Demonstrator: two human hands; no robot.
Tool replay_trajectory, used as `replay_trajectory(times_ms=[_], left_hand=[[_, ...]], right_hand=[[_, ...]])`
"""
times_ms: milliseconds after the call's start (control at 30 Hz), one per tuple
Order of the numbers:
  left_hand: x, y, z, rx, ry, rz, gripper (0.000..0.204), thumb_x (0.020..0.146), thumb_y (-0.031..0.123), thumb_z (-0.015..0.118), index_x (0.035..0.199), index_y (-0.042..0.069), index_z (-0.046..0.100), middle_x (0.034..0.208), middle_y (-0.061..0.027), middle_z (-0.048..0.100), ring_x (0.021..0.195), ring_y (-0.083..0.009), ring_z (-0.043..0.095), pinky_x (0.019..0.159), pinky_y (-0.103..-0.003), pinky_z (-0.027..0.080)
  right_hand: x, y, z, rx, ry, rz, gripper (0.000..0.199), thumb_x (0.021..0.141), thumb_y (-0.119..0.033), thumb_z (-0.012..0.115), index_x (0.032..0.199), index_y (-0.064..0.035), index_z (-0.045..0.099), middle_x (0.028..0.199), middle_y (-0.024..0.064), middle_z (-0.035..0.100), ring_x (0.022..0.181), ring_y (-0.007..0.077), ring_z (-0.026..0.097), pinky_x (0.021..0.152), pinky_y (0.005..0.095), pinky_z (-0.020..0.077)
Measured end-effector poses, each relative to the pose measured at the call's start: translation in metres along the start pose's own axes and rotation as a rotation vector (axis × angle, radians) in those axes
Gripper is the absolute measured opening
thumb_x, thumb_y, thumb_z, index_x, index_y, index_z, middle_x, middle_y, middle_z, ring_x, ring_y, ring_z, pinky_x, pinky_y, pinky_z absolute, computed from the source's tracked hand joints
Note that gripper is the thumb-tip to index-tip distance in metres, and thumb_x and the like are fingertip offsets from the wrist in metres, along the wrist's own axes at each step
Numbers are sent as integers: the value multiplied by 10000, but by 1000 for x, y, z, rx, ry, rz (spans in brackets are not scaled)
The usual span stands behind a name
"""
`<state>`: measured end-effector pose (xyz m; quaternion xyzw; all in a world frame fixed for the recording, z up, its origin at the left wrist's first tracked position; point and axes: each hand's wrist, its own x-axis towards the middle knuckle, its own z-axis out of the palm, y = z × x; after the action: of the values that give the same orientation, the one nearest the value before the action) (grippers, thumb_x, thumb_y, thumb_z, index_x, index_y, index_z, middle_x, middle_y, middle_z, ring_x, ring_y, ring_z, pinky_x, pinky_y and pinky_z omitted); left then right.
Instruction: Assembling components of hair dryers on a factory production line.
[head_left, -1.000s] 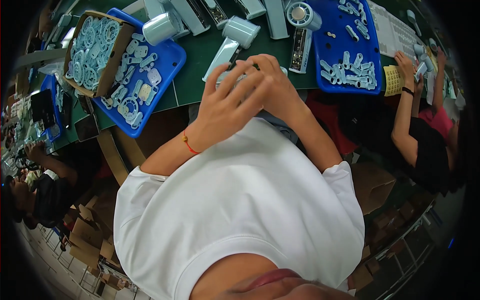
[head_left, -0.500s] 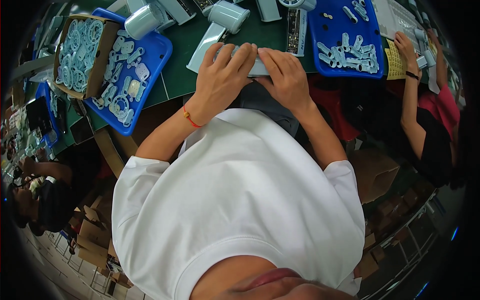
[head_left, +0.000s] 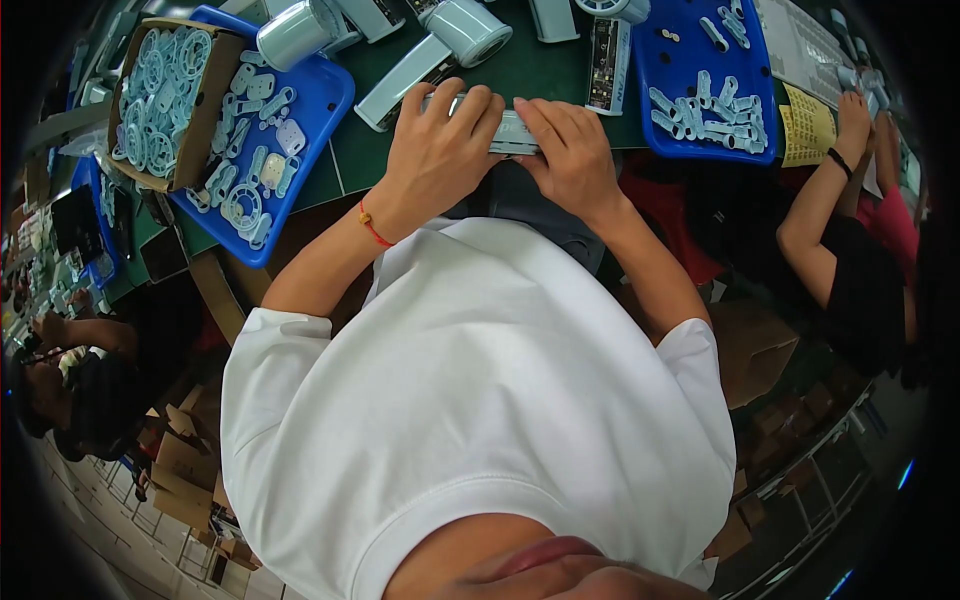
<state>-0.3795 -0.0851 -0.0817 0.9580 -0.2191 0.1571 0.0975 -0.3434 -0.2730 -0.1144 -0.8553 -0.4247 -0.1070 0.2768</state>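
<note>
Both hands are closed on a long pale grey-blue plastic casing [head_left: 514, 136] at the near edge of the green table. My left hand [head_left: 440, 150], with a red cord round its wrist, covers the left end of the casing. My right hand [head_left: 572, 155] grips the other end between thumb and fingers. A short middle stretch shows between the hands; the rest lies under my fingers. Just beyond my left hand lies a pale blue housing with a round drum [head_left: 472, 38] and a long handle, whose open side shows dark inner parts.
At left, a blue tray [head_left: 335, 100] holds small pale parts and a cardboard box [head_left: 203, 120] of rings. Another blue tray [head_left: 652, 75] with short tubular parts stands right, near yellow sheets [head_left: 808, 128]. More housings [head_left: 300, 35] line the back. A co-worker's arm [head_left: 835, 170] reaches in at far right.
My hands have drawn slightly apart, so more of the casing shows between them. The co-worker's arm at far right has shifted right.
</note>
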Motion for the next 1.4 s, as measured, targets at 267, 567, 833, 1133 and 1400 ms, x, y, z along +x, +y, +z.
replay_trajectory(times_ms=[267, 567, 833, 1133, 1400], left_hand=[[3, -1, -2, -90, -14, -38, 525, 540, 275, 789, 996, 80, 618, 983, -14, 561, 957, -226, 516, 816, -378, 392], [4, -1, 0, -155, -1, -86, 479, 581, 243, 773, 1003, 79, 619, 1006, -15, 578, 924, -224, 510, 809, -383, 380], [1, -4, 0, -43, -44, 30, 528, 578, 296, 777, 1028, 78, 606, 1016, -39, 565, 954, -248, 505, 803, -373, 402], [-13, 15, -29, -1360, 270, -652, 560, 887, 299, 583, 1310, 12, 355, 1212, -131, 410, 1093, -220, 450, 922, -343, 381], [33, 11, -42, -1493, 9, -644, 581, 764, 16, 660, 1261, -24, 361, 1111, -85, 478, 982, -156, 512, 884, -315, 432]], right_hand=[[3, -7, -1, 101, 19, 107, 550, 652, -120, 720, 1171, -42, 553, 1110, 110, 571, 1000, 286, 535, 865, 375, 391], [-1, -4, 6, 143, 86, 116, 466, 722, -185, 684, 1150, -36, 574, 1113, 104, 581, 1009, 278, 534, 858, 372, 400], [-1, -1, -2, 11, -26, 9, 635, 647, -106, 734, 1232, -29, 498, 1157, 112, 546, 1002, 281, 525, 862, 385, 414], [1, -26, -32, 1672, -154, 655, 570, 914, -358, 504, 1307, 24, 353, 1141, 147, 532, 963, 191, 552, 829, 302, 461], [30, -33, -58, 503, -260, 270, 523, 852, -201, 605, 1268, -2, 359, 1153, 136, 483, 1075, 263, 488, 895, 343, 404]])
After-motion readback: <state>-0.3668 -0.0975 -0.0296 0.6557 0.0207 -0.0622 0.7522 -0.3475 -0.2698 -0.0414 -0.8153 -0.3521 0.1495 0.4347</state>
